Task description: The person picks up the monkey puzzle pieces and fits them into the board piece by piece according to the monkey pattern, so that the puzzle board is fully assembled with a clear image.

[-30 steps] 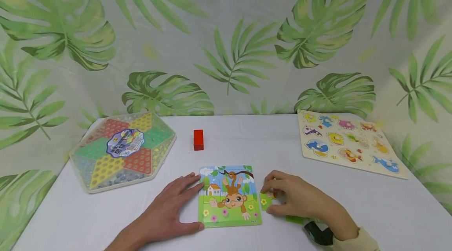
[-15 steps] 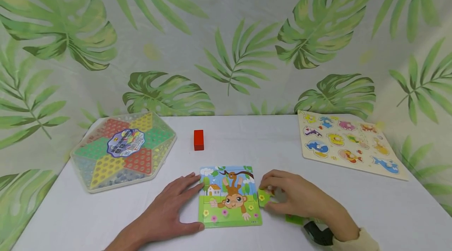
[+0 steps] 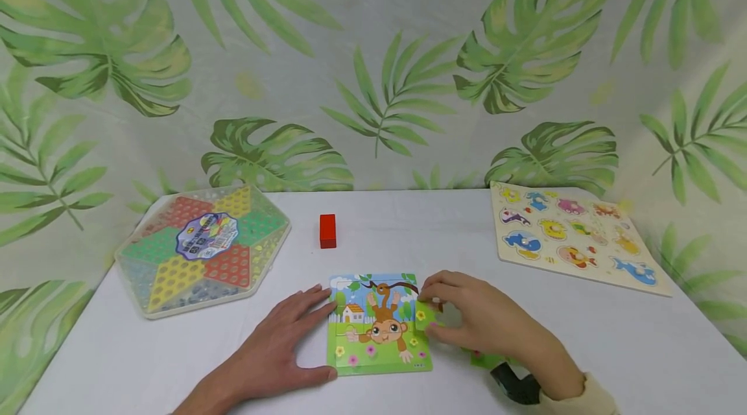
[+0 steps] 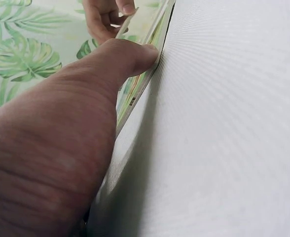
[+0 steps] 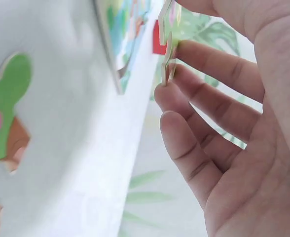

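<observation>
I count one near-square puzzle board (image 3: 373, 368) on the tabletop (image 3: 397, 227), its house roof pointing away from the person. In my feed the right hand (image 3: 490, 318) pinches one green puzzle piece (image 3: 425, 318) raised at the board's right edge; its long axis I can't tell, partly covered. The left hand (image 3: 280, 347) touches the left edge, fingers wide. Loose pieces (image 5: 17, 76), number unclear, one red block (image 3: 328, 231), one hexagonal board (image 3: 230, 266), one animal board (image 3: 604, 270).

The left hand (image 4: 81, 96) rested its thumb against a printed board (image 4: 128, 101); beyond the thumbtip, the right hand (image 4: 103, 19) pinched a thin piece (image 4: 128, 22).
</observation>
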The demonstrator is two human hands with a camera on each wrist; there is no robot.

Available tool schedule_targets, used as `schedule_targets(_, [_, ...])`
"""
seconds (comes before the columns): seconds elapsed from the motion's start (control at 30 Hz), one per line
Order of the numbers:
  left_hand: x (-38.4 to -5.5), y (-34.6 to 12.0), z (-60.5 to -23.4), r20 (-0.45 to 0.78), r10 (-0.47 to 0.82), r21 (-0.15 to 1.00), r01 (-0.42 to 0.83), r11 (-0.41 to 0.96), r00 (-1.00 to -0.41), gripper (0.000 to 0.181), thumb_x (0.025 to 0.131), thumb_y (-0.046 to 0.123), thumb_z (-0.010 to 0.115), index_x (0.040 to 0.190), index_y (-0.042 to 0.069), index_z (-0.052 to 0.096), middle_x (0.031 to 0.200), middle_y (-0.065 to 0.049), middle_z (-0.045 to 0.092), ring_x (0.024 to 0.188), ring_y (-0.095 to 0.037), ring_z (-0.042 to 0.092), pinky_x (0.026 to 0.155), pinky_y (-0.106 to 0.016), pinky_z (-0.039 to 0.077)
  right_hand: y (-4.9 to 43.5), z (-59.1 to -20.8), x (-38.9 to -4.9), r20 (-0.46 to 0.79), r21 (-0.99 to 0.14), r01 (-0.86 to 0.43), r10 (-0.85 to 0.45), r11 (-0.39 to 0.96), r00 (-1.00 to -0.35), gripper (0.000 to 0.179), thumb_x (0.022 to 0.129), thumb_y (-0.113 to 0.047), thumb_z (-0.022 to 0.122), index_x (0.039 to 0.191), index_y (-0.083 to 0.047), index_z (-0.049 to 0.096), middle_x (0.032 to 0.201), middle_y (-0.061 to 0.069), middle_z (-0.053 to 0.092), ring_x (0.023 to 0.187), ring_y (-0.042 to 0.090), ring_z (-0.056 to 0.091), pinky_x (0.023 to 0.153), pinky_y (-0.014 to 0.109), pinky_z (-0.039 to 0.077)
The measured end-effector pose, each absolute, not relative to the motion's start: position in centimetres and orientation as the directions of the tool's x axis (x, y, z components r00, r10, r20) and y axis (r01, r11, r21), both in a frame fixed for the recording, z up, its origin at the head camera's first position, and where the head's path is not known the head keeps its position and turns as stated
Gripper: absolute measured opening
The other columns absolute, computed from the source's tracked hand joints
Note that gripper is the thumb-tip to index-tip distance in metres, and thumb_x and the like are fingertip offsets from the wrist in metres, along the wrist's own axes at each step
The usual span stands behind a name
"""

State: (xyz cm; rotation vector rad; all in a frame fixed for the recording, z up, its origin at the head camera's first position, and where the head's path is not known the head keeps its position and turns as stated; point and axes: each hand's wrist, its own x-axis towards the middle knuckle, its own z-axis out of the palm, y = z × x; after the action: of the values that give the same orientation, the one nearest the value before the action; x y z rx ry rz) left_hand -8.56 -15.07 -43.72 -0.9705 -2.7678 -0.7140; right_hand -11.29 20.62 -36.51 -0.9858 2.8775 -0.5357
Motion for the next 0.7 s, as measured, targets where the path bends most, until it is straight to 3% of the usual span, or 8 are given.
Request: schedule_targets(0.7, [-8.5,-15.0,-43.8,0.226,0.544,0.416,0.585,0.697,-0.808,0.089,0.082,0.070,0.073,0.153,0.020,0.052,0.163,0.003,0.041,0.152,-0.025,0.036,0.120,-0.050,0.035,18.5,-34.5,-11.8,0.168,-0.254,-0.687,-0.668,0.681,-0.725,0.031,0.086,-0.030,0.081,0.114,-0.019,0.073,0.121,-0.010,0.065,0.095,0.001,0.061,0.081,0.026,0.057])
